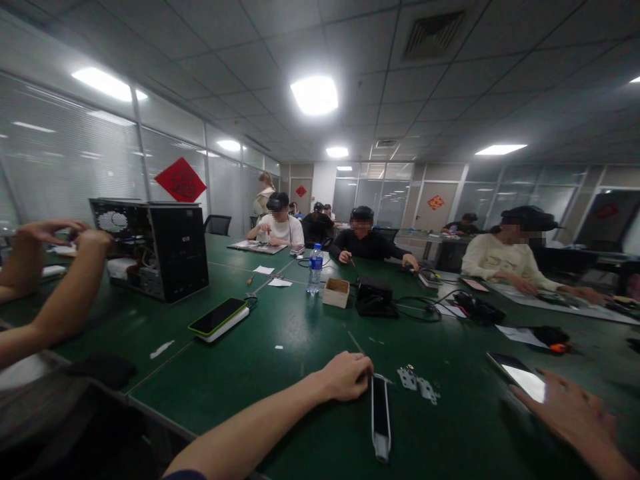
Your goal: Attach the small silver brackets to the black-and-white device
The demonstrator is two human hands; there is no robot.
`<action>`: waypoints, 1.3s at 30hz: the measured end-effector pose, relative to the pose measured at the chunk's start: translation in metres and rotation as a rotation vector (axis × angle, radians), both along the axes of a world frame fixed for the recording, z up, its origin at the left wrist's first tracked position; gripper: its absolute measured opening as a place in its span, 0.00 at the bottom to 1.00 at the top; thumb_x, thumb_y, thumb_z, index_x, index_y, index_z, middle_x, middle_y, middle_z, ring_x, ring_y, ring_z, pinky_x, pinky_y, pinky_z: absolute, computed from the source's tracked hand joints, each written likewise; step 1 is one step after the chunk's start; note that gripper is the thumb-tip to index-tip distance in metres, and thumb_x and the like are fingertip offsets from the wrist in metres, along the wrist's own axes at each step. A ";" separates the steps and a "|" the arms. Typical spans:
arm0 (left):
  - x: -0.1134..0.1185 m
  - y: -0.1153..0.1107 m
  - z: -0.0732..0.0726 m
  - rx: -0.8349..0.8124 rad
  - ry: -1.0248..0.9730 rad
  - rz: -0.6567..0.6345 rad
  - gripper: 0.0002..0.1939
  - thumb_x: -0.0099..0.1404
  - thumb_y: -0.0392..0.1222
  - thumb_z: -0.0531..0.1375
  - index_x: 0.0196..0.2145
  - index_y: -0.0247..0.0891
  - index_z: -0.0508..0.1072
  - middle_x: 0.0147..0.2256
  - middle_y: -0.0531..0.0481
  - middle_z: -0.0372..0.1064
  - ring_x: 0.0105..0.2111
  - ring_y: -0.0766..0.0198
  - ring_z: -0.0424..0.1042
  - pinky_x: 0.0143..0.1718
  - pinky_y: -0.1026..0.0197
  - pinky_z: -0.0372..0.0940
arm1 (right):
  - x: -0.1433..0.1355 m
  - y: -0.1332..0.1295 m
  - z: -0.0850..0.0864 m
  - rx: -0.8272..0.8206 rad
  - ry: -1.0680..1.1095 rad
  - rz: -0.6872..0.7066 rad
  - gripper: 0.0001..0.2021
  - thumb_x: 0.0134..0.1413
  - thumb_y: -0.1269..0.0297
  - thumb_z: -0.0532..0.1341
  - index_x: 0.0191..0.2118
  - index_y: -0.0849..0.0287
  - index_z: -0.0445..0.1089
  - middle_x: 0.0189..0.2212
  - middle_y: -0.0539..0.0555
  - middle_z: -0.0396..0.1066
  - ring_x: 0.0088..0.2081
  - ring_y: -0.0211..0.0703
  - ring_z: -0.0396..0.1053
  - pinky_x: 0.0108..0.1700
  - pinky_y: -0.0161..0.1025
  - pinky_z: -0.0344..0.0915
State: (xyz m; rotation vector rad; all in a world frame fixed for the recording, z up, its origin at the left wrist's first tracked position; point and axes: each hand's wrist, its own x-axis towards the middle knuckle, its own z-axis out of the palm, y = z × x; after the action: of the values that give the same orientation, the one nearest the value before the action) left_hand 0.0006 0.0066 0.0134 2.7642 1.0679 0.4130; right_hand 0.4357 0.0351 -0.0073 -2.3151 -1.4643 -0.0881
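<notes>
My left hand rests on the green table with its fingers curled in. Whatever they may hold is hidden. Just beside its fingertips lies a long, narrow black piece with a silver-white frame. A thin rod-like line shows beyond the knuckles. Several small metal plates, like hinges, lie to the right of the framed piece. At the right, my right hand has thumb and fingers around the near end of a phone, whose screen reflects bright light; this hand is slightly blurred.
Farther in stand a water bottle, a small open box and a black device with cables. A green-edged phone and an opened computer case are left. Another person's arms reach in there; co-workers sit opposite.
</notes>
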 end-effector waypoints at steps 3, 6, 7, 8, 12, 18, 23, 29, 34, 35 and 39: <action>0.000 0.000 0.000 0.000 -0.003 0.010 0.08 0.65 0.38 0.52 0.42 0.38 0.65 0.40 0.49 0.68 0.38 0.63 0.70 0.41 0.62 0.64 | -0.052 0.002 0.014 0.015 -0.061 0.304 0.29 0.44 0.47 0.48 0.49 0.58 0.66 0.53 0.68 0.64 0.55 0.65 0.60 0.56 0.56 0.58; -0.001 -0.001 0.000 0.000 0.003 0.021 0.08 0.65 0.39 0.52 0.42 0.39 0.65 0.40 0.50 0.68 0.38 0.64 0.69 0.42 0.62 0.64 | -0.114 -0.002 0.024 -0.059 -0.007 0.663 0.24 0.50 0.50 0.49 0.49 0.56 0.68 0.51 0.60 0.67 0.54 0.55 0.62 0.57 0.49 0.58; -0.001 -0.001 0.000 0.001 0.011 0.022 0.08 0.65 0.39 0.52 0.42 0.39 0.65 0.40 0.50 0.68 0.38 0.64 0.69 0.42 0.62 0.64 | -0.133 -0.004 0.026 -0.092 -0.011 0.751 0.24 0.52 0.51 0.48 0.49 0.56 0.68 0.51 0.59 0.67 0.54 0.53 0.62 0.57 0.48 0.58; 0.000 -0.001 0.000 0.003 0.018 0.022 0.08 0.65 0.39 0.52 0.42 0.39 0.65 0.40 0.50 0.68 0.38 0.63 0.69 0.42 0.62 0.63 | -0.148 -0.006 0.028 -0.130 -0.015 0.812 0.24 0.53 0.51 0.48 0.49 0.56 0.68 0.51 0.58 0.67 0.54 0.52 0.62 0.56 0.48 0.59; 0.001 0.000 -0.001 0.026 0.036 0.028 0.08 0.65 0.39 0.52 0.42 0.39 0.64 0.39 0.49 0.69 0.38 0.63 0.70 0.41 0.62 0.63 | -0.181 -0.008 0.032 -0.274 -0.033 0.925 0.21 0.56 0.53 0.50 0.49 0.55 0.70 0.50 0.57 0.67 0.51 0.51 0.64 0.52 0.46 0.62; 0.002 0.001 -0.001 0.046 0.036 0.023 0.08 0.64 0.38 0.53 0.42 0.39 0.65 0.40 0.49 0.69 0.38 0.62 0.70 0.41 0.62 0.64 | -0.184 0.000 0.030 -0.318 -0.020 0.959 0.17 0.57 0.59 0.52 0.45 0.58 0.72 0.43 0.58 0.69 0.44 0.46 0.68 0.45 0.39 0.64; 0.003 -0.001 0.001 0.007 0.035 0.024 0.08 0.64 0.37 0.53 0.43 0.39 0.65 0.41 0.48 0.69 0.40 0.61 0.70 0.43 0.61 0.63 | -0.181 -0.001 0.026 -0.306 0.031 0.941 0.17 0.59 0.59 0.50 0.46 0.59 0.71 0.43 0.58 0.69 0.44 0.46 0.68 0.46 0.40 0.64; 0.001 -0.002 0.004 -0.003 0.010 0.013 0.08 0.65 0.38 0.52 0.43 0.39 0.65 0.40 0.48 0.68 0.39 0.62 0.69 0.41 0.62 0.63 | -0.174 -0.004 0.027 -0.321 0.061 0.930 0.18 0.59 0.58 0.49 0.46 0.60 0.70 0.44 0.58 0.69 0.45 0.46 0.67 0.47 0.40 0.64; 0.001 0.000 0.000 -0.009 -0.007 0.025 0.08 0.64 0.39 0.53 0.42 0.39 0.65 0.39 0.50 0.68 0.38 0.63 0.69 0.39 0.62 0.64 | -0.173 -0.006 0.029 -0.298 0.033 0.894 0.18 0.59 0.57 0.48 0.45 0.59 0.71 0.43 0.57 0.70 0.44 0.47 0.68 0.45 0.40 0.65; 0.001 0.001 -0.001 -0.005 -0.007 0.025 0.08 0.64 0.38 0.53 0.42 0.39 0.65 0.39 0.50 0.68 0.37 0.63 0.69 0.40 0.62 0.64 | -0.174 -0.007 0.030 -0.295 0.021 0.868 0.19 0.59 0.56 0.48 0.45 0.58 0.71 0.43 0.58 0.70 0.44 0.47 0.68 0.45 0.40 0.65; 0.001 0.001 -0.002 -0.004 -0.004 0.018 0.08 0.64 0.38 0.53 0.42 0.39 0.65 0.40 0.49 0.69 0.38 0.63 0.70 0.42 0.62 0.64 | -0.178 -0.010 0.033 -0.314 -0.047 0.782 0.19 0.60 0.56 0.48 0.44 0.58 0.71 0.43 0.59 0.69 0.44 0.49 0.68 0.44 0.42 0.65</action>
State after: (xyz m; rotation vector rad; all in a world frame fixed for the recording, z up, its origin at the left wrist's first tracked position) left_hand 0.0020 0.0077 0.0116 2.7505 1.0921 0.4185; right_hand 0.2582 0.0247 0.0253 -1.7783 -2.4313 0.3272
